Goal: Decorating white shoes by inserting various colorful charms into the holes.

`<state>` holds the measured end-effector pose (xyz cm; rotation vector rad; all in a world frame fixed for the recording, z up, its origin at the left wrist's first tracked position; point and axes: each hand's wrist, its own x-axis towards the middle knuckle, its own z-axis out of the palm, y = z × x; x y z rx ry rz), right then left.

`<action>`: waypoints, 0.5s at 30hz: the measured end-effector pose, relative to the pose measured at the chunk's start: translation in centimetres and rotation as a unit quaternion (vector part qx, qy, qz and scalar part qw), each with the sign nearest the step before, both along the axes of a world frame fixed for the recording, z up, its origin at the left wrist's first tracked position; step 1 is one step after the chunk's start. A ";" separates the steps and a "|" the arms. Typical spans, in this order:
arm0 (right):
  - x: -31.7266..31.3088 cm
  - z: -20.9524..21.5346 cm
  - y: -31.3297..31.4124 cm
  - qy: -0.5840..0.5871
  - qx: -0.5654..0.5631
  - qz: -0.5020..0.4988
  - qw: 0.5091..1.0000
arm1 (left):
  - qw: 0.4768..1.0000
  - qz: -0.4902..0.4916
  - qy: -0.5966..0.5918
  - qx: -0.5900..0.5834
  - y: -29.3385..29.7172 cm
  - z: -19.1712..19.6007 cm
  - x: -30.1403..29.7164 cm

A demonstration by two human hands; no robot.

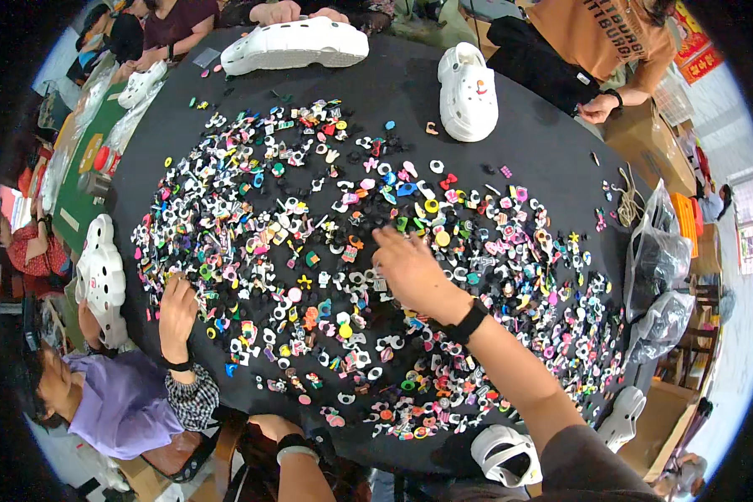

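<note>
Reaching into the shoe-charm pile (343, 326), the right hand (412, 272) has its fingers slightly curled; whether they are clamped on a charm cannot be told. The left hand (272, 425) is at the near edge of the black bench (402, 75); its fingers are hidden, so its state cannot be told. The pile spreads across the middle of the bench.

Possible faults:
1. Wrong charm lifted. Cause: charms touch and overlap around the fingers.
2. Charms dragged over the near edge. Cause: a sweep of the right forearm (519, 376) across the pile.
3. Near clog (506, 456) knocked down. Cause: its position at the edge, beside that forearm.

Count:
- White clogs around the bench: five, namely the near clog, right-edge clog (623, 418), far-right clog (468, 96), far-edge clog (297, 46) and left-edge clog (100, 280).
- Clog at the green table (92, 159): one.
- Twine coil (630, 201): one.
- Co-worker's hand (178, 311) at the pile: one.
- Charms: too many and too overlapped to count.
</note>
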<state>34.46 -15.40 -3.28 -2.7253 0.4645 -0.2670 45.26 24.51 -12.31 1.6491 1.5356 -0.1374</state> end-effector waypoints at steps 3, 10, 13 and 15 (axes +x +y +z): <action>-1.3 -0.3 -1.6 0.077 -0.075 -0.090 0.990 | 1.000 -0.020 0.004 0.012 -2.6 1.1 -0.9; -1.1 0.9 0.8 0.044 0.064 -0.033 0.996 | 0.997 -0.060 -0.031 -0.023 -3.4 2.9 -1.0; -0.1 0.6 4.2 0.011 0.210 0.125 0.970 | 0.997 -0.071 -0.026 -0.015 -3.0 2.7 -0.7; 0.7 0.6 6.1 -0.026 0.213 0.145 0.966 | 0.998 -0.053 -0.016 -0.019 -2.3 2.3 -0.3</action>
